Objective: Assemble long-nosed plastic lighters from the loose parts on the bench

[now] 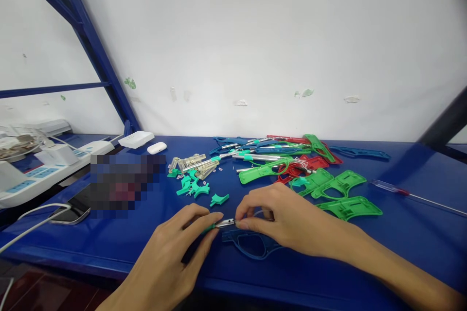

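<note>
A white wall (233,48) is seen behind a blue tabletop (189,279). A metal tube (225,223) is gripped between thumb and fingers of the left hand (175,248); its tip is pinched by the right hand (270,214) (whether a smaller piece is held there too cannot be told). A blue shell (230,237) is seen just nearside of the grip, a green clip (219,199) just beyond. The tube is best held steady, with only light, straight pressure applied from the right.

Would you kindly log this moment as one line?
left hand: holding metal tube | right hand: pinching at its other end | near hands: blue casing, on blue table | beyond: teal pieces, green casings
</note>
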`<state>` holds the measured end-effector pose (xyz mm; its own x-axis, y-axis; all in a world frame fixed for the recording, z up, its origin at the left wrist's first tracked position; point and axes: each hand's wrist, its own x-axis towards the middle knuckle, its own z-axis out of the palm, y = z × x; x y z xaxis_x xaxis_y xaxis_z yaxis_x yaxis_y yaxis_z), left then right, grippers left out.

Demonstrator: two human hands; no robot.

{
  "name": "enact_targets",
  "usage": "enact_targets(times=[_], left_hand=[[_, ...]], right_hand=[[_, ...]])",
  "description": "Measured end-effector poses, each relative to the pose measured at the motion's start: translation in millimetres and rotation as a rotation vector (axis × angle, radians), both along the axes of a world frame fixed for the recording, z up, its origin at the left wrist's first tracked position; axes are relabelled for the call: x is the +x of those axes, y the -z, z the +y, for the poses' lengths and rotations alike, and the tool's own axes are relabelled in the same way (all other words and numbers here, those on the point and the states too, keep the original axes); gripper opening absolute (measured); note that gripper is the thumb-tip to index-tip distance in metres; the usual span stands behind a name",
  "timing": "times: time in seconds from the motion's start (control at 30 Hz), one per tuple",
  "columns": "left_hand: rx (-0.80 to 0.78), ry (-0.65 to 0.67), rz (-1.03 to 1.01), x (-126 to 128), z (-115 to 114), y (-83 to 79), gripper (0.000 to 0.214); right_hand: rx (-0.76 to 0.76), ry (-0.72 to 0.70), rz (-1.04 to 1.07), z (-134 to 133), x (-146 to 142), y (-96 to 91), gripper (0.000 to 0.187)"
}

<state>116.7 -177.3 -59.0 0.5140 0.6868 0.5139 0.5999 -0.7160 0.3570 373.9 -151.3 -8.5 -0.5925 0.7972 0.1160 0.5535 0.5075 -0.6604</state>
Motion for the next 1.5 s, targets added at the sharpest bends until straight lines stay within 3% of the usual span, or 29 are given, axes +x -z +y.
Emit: enact_targets(times=[0.7, 1.03, 1.5], left_hand=[[0.067, 0.033, -0.012, 1.7, -1.0, 3.2, 0.030], [-0.107, 0.034, 0.126, -3.3, -2.8, -4.0, 0.030], [-0.102, 0.027, 0.187, -5.8, -1.8, -0.9, 0.029]], right_hand=[[0.015, -0.015, 0.044, -0.3, 0.4, 1.4, 0.013], [-0.022, -0.012, -0.036, -5.0, 2.2, -1.6, 0.007], [0.022, -0.020, -0.098, -3.1, 1.0, 4.4, 0.007]])
